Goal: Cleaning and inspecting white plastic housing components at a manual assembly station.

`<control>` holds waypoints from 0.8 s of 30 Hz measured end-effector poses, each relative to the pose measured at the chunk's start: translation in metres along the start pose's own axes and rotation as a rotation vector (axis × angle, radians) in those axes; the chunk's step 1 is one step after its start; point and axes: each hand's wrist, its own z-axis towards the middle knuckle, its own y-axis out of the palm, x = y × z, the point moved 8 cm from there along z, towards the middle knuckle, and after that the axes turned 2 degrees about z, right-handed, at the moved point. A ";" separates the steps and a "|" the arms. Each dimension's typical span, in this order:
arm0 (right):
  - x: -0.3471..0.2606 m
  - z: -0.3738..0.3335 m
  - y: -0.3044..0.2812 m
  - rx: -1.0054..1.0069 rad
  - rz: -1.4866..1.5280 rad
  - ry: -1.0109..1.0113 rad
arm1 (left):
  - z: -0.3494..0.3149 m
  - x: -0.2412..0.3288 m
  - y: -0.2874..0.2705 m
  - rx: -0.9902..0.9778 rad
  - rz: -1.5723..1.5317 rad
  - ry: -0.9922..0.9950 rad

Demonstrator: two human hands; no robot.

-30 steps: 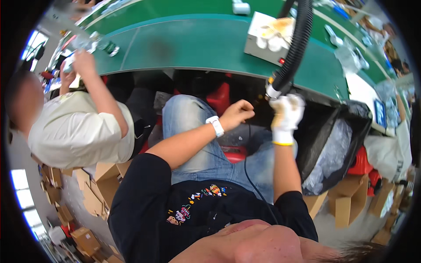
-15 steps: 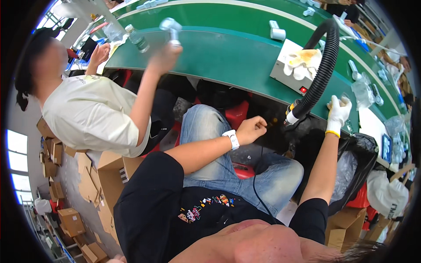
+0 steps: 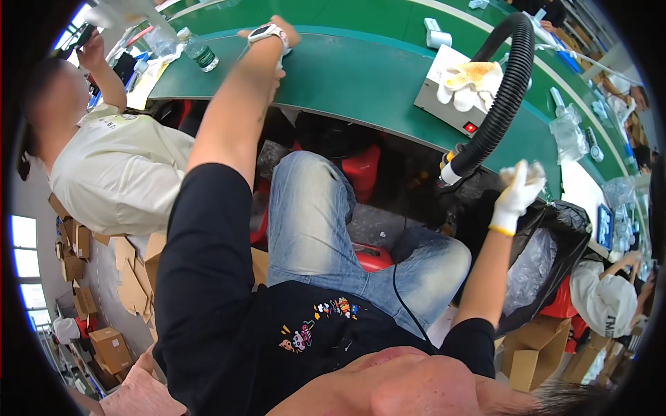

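Note:
My bare left hand (image 3: 286, 31), with a white watch at the wrist, reaches over the green table at the upper left. Beside its wrist shows the handle of a light blue plastic device (image 3: 279, 62); my hand and forearm cover the rest. Its fingers are mostly hidden, so I cannot tell how they grip. Under my forearm peek the fingers (image 3: 275, 83) of a co-worker. My right hand (image 3: 519, 194) wears a white glove with a yellow cuff. Its fingers are apart and a little blurred, above a black bin bag (image 3: 572, 216), with nothing seen in them.
A black ribbed hose (image 3: 513, 90) arches beside a grey box (image 3: 444, 104) with gloves (image 3: 472, 83) on top. A water bottle (image 3: 199, 50) stands at the left. A co-worker in a pale shirt (image 3: 121, 177) sits close on my left. Clear plastic bags (image 3: 569, 135) lie at the right.
My left hand has swung from over my knees up and left to the device in the co-worker's hand. My gloved right hand has drawn slightly left and down, away from the plastic bags.

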 end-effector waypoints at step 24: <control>0.045 -0.266 0.020 -0.431 -0.068 0.423 | -0.318 0.278 0.109 -0.573 -2.320 0.501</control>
